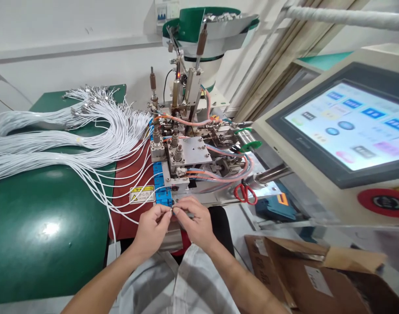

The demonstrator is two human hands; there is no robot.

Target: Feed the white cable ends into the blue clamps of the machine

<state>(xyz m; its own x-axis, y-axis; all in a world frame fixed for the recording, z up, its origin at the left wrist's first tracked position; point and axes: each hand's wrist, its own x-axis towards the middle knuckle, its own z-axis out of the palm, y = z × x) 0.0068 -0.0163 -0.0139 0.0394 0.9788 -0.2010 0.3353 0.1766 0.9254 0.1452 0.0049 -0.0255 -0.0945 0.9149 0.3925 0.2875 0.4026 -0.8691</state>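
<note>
My left hand (151, 226) and my right hand (196, 220) meet at the front end of the machine, both pinched, thumb against forefinger. A tiny light-coloured piece shows between the fingertips, too small to name. One white cable (129, 219) runs up to my left hand and disappears behind it. Just beyond my fingers lies a row of blue cable holders (163, 196) along the machine's left edge. Several white cables (124, 176) end in these holders. The metal machine (191, 150), with air hoses and cylinders, stands behind my hands.
Bundled white cables (88, 141) lie across the green table (39, 235). A red plate (121, 229) bears a warning label (142, 194). Red-handled scissors (245, 194) are at the machine's right. A touchscreen (352, 124) stands right, above a cardboard box (304, 274). Behind is a feeder bowl (191, 24).
</note>
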